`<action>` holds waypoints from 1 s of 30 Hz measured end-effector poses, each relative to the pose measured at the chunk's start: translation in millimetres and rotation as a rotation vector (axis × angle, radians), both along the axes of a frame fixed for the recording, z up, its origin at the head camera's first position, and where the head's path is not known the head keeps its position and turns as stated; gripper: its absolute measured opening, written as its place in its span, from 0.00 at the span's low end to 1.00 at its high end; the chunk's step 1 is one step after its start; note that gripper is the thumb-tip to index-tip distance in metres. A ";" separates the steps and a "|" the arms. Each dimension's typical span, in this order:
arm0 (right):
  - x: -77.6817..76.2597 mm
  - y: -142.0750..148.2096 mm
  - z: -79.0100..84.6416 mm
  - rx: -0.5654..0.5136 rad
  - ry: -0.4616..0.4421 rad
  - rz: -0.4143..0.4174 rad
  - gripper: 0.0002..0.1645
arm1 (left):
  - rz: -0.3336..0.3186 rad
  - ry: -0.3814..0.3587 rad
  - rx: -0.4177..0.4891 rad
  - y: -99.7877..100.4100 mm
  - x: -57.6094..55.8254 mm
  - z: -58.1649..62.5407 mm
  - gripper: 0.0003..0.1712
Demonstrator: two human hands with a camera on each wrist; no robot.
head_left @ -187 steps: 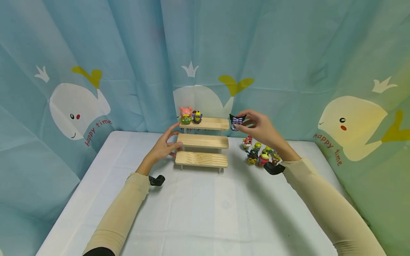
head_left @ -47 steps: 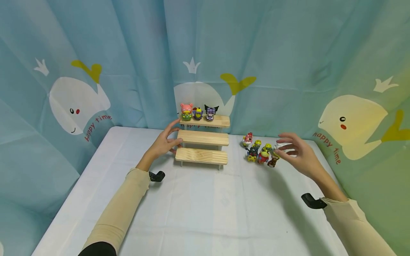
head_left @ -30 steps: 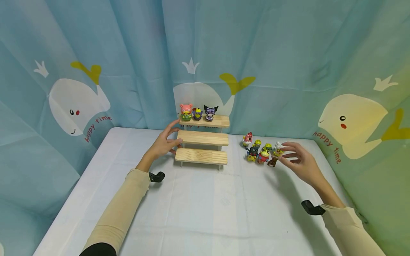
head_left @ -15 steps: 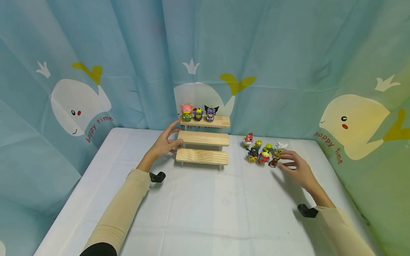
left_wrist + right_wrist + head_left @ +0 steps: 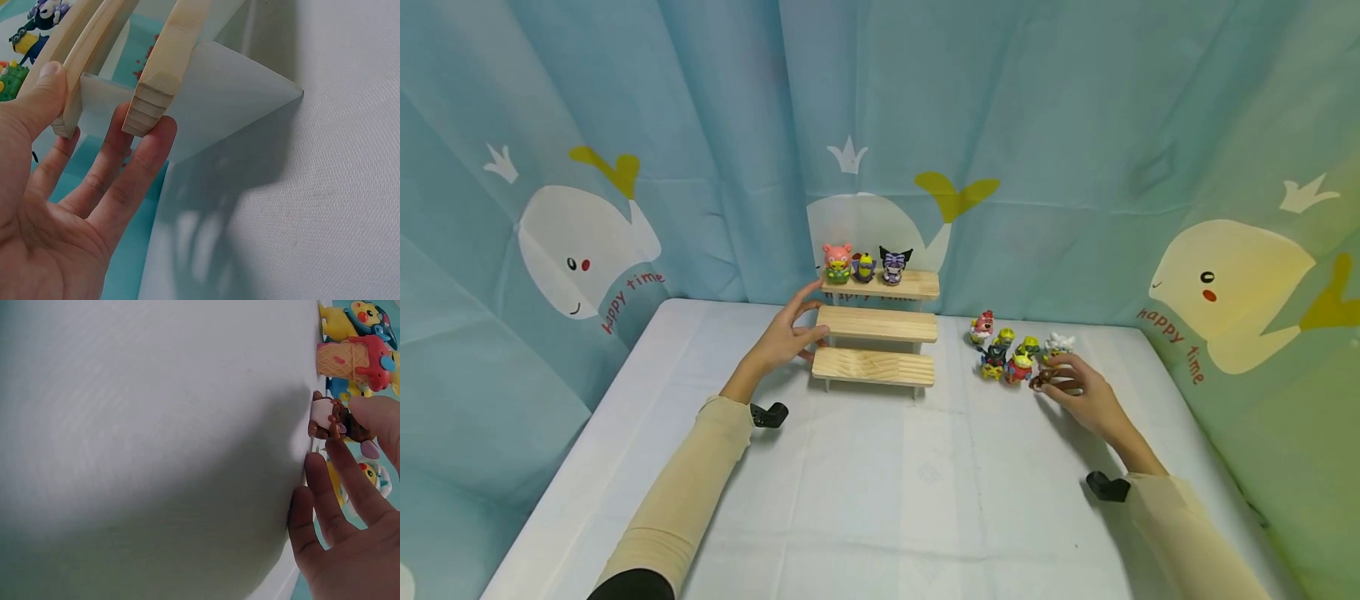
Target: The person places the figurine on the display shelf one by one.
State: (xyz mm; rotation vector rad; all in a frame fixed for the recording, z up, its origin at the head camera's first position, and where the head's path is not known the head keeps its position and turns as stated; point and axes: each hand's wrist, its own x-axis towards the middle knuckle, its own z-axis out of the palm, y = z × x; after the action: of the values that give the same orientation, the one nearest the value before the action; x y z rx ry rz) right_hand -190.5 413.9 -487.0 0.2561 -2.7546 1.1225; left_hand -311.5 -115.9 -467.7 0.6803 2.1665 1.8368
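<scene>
A three-tier wooden display stand (image 5: 880, 323) stands at the back middle of the table. My left hand (image 5: 777, 340) holds its left end, the thumb (image 5: 49, 87) on one shelf and the fingertips under the shelf ends. On the top tier are a pink-hooded figurine (image 5: 837, 264), a small yellow-and-purple figurine (image 5: 864, 267) and a black-eared purple figurine (image 5: 893, 266). At the right, my right hand (image 5: 1086, 400) pinches a small brown figurine (image 5: 331, 419) between thumb and index finger; its feet are right at the tabletop. The other fingers spread beside it.
Beside the brown figurine several figurines cluster, including a red one with a waffle-cone base (image 5: 344, 361), a white-topped one (image 5: 1060, 343) and a pink-headed one (image 5: 981, 327). A blue curtain (image 5: 1045, 167) hangs behind the white-covered table (image 5: 865, 492).
The black-eared figurine went from my right hand onto the top tier. My right hand then moved to the cluster, past the white-topped figurine, and took hold of the brown one. The left hand stays.
</scene>
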 end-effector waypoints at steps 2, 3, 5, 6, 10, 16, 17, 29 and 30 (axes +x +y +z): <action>-0.5 -0.4 -0.3 0.007 0.006 0.000 0.24 | 0.000 0.000 0.000 0.2 -0.2 0.3 0.46; -0.8 -0.4 -0.9 0.013 0.007 -0.001 0.23 | 0.000 0.001 -0.001 0.3 -0.5 0.3 0.46; -1.1 -0.8 -1.7 0.021 0.013 -0.007 0.21 | 0.000 0.001 -0.001 0.5 -1.0 0.2 0.46; -1.6 -0.6 -2.7 0.025 0.018 -0.008 0.20 | 0.001 -0.001 -0.001 0.6 -1.1 0.2 0.46; -3.2 0.0 -5.6 0.029 0.037 -0.016 0.18 | 0.000 -0.009 0.000 0.9 -1.3 0.7 0.47; -2.9 0.0 -6.0 0.030 0.025 -0.032 0.17 | -0.018 -0.015 0.021 1.5 -1.5 0.4 0.48; -2.6 -0.2 -5.7 0.029 0.019 -0.035 0.17 | -0.018 -0.014 0.023 1.3 -1.4 0.5 0.48; -1.2 -0.7 -5.1 0.022 0.031 -0.049 0.17 | -0.005 -0.011 -0.001 0.8 -0.3 1.3 0.47; -1.0 -0.7 -5.3 0.026 0.031 -0.051 0.17 | -0.006 -0.014 -0.001 0.9 -0.4 0.9 0.47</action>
State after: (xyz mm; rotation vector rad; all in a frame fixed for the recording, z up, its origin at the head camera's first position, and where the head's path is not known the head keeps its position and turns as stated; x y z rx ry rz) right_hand -191.6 413.2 -492.3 0.2035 -2.7341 1.0628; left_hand -311.9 -115.1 -466.8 0.6709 2.1545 1.8323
